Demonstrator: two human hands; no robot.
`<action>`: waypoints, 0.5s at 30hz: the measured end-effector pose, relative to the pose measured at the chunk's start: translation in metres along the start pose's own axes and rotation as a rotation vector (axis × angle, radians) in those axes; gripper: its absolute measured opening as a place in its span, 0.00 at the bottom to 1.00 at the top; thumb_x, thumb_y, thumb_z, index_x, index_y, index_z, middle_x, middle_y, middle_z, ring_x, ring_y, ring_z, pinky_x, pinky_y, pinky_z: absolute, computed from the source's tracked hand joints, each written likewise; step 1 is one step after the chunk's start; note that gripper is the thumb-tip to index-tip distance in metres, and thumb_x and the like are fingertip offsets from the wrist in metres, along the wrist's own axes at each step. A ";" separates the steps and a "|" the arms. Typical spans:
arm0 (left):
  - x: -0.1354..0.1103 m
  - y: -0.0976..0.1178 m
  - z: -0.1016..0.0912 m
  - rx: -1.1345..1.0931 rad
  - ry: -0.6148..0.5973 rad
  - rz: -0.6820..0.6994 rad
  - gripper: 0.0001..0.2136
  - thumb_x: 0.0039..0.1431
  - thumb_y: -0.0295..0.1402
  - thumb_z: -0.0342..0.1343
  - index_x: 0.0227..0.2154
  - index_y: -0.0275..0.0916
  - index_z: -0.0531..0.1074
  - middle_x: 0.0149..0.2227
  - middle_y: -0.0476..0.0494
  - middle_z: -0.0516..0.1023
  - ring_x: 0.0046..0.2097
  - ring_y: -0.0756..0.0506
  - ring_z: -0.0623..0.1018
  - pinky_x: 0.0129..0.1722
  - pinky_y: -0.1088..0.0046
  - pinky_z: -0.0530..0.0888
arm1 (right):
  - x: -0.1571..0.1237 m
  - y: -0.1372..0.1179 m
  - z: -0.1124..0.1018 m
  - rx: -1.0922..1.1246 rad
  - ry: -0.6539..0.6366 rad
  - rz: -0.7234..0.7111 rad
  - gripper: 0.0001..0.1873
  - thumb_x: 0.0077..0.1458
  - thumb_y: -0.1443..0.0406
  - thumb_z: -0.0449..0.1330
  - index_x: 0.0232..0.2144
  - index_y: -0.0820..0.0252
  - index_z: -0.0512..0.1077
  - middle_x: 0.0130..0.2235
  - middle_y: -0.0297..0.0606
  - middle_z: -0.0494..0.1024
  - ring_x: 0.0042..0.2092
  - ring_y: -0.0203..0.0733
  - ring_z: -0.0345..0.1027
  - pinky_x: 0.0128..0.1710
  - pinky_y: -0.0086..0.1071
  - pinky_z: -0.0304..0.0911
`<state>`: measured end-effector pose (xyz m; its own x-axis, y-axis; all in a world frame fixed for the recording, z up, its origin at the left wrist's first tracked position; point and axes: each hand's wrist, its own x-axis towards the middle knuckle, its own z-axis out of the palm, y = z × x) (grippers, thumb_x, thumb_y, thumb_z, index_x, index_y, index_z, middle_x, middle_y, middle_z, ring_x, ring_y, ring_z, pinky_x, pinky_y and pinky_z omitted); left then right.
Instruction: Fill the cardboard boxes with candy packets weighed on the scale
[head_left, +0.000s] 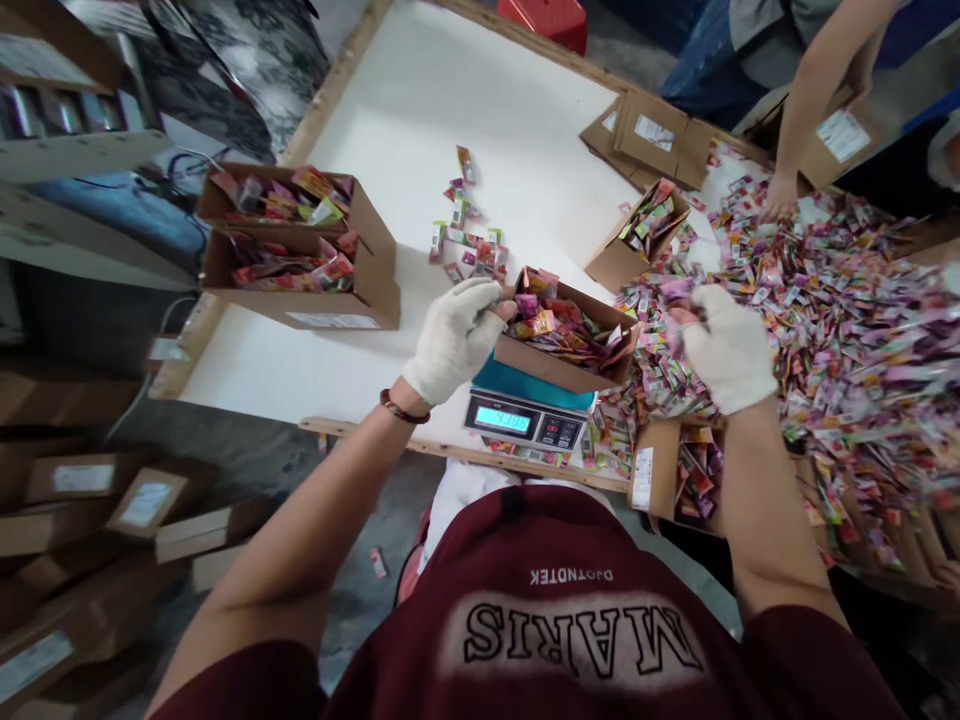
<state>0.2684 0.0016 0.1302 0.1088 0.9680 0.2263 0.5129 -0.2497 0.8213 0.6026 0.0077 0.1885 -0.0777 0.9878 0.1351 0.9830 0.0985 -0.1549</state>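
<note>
A cardboard box (551, 372) filled with small colourful packets (555, 325) rests on a digital scale (502, 418) with a lit display. My left hand (457, 335), in a white glove, has its thumb and fingers closed at the box's left rim. To the right of the box, my gloved right hand (724, 345) is above a big pile of packets (825, 290). Its fingers are curled around blurred purple packets, partly hidden by the hand.
Two filled boxes (379, 270) stand at the left of the white table (375, 120). Loose packets (472, 240) lie mid-table. Another filled box (619, 262) sits beside the pile, and one (660, 465) is near my right forearm. A co-worker's hand (781, 195) reaches into the pile.
</note>
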 end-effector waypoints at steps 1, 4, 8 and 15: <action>0.002 0.000 0.000 0.007 -0.004 0.011 0.12 0.66 0.39 0.51 0.35 0.38 0.76 0.41 0.38 0.80 0.44 0.41 0.78 0.48 0.62 0.75 | -0.004 0.013 -0.005 -0.042 0.026 0.047 0.14 0.64 0.58 0.57 0.46 0.59 0.75 0.38 0.48 0.80 0.37 0.51 0.72 0.39 0.41 0.64; 0.005 -0.001 0.000 0.024 -0.006 0.029 0.12 0.66 0.38 0.51 0.35 0.38 0.77 0.41 0.38 0.80 0.44 0.41 0.78 0.47 0.62 0.75 | -0.013 0.038 -0.007 -0.043 0.068 0.071 0.21 0.60 0.60 0.61 0.53 0.61 0.73 0.47 0.53 0.80 0.42 0.54 0.73 0.44 0.45 0.67; 0.007 -0.001 0.002 0.027 -0.007 0.018 0.11 0.66 0.38 0.52 0.35 0.39 0.77 0.43 0.38 0.81 0.46 0.40 0.78 0.50 0.61 0.75 | -0.007 0.005 0.014 0.117 -0.046 -0.192 0.18 0.64 0.63 0.57 0.55 0.59 0.74 0.52 0.49 0.77 0.49 0.53 0.73 0.54 0.47 0.69; -0.003 0.004 0.003 0.013 -0.010 -0.015 0.09 0.65 0.37 0.53 0.34 0.39 0.76 0.46 0.37 0.82 0.48 0.40 0.80 0.51 0.61 0.76 | 0.043 -0.103 0.083 -0.038 -0.489 -0.475 0.26 0.65 0.72 0.52 0.62 0.52 0.73 0.56 0.44 0.76 0.51 0.48 0.73 0.49 0.37 0.67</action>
<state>0.2721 -0.0022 0.1310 0.1101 0.9718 0.2088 0.5253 -0.2352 0.8178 0.4842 0.0499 0.1291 -0.5598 0.7801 -0.2794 0.8280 0.5396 -0.1524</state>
